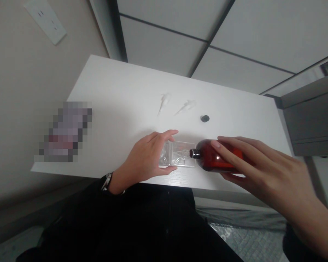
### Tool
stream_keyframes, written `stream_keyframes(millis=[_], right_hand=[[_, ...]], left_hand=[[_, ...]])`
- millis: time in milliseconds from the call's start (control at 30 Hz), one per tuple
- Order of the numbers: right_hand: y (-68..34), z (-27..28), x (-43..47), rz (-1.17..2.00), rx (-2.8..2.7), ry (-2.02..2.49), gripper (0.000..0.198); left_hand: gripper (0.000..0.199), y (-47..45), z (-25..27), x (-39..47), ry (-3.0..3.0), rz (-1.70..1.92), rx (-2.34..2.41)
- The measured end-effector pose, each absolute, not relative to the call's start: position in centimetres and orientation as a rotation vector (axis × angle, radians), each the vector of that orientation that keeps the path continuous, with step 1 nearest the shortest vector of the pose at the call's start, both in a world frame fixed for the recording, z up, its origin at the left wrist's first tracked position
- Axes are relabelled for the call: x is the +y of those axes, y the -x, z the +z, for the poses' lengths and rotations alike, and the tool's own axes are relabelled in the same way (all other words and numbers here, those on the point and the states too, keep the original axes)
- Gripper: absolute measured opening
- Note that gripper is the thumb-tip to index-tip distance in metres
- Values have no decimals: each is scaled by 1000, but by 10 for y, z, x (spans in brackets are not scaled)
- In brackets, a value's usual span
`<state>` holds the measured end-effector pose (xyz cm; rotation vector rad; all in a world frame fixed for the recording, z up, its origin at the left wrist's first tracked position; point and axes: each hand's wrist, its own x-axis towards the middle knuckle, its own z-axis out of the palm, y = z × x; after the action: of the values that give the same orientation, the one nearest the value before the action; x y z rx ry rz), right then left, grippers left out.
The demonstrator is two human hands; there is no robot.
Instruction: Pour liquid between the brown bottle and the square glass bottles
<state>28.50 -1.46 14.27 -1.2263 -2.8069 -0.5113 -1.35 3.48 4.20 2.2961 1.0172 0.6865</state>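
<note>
My right hand (265, 171) is wrapped round a red-brown translucent bottle (207, 154), tipped over on its side with its uncapped dark neck pointing left. Right beside that mouth, a clear plastic container (182, 154) sits near the front of the white table (117, 105). My left hand (149, 156) grips the container's left end between thumb and fingers. Whether liquid is running from the bottle, I cannot tell. A small dark bottle cap (205, 118) lies behind the bottle.
Two small whitish pieces with thin pointed ends, one on the left (164, 102) and one on the right (186, 106), lie toward the back. A pixelated rectangular object (67, 131) rests at the table's left end. Pale cabinet panels (164, 40) stand behind.
</note>
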Motion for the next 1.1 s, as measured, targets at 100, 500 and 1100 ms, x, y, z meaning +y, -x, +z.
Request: stream_keyframes(millis=[100, 500, 1100], right_hand=[[-285, 145, -15, -529, -2815, 1234, 91], [-286, 150, -18, -429, -2791, 1314, 88], [-285, 158, -20, -451, -2820, 1350, 83]], left_hand=[[95, 13, 41, 35, -2322, 704, 1008], [92, 13, 44, 34, -2273, 670, 1025], [93, 15, 45, 35, -2315, 695, 1012]])
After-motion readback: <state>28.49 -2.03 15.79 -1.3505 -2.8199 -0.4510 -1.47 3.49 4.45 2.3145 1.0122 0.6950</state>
